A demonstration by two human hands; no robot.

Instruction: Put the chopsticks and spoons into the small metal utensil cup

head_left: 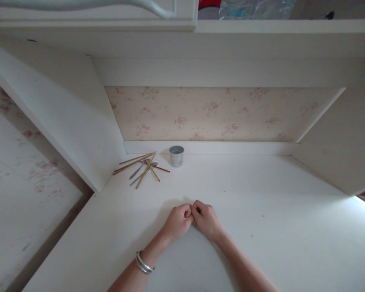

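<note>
My left hand (179, 222) rests on the white desktop, curled into a fist, with silver bangles (143, 263) on the wrist. Against its knuckles lies my right hand (207, 220), also closed; no object shows in either one. Beyond them, at the back left, several wooden chopsticks (145, 171) lie crossed in a loose pile. Metal spoons (136, 172) are mixed in among them, partly covered. Just right of the pile a grey perforated utensil holder (176, 157) stands upright near the back edge. Both hands are apart from these things.
The white desktop (246, 190) is bounded by side panels (57, 101) and a floral back wall (213, 113). A low shelf (231, 46) hangs overhead, with a cabinet door (94, 18) at upper left and a clear plastic bag (255, 9) at the top.
</note>
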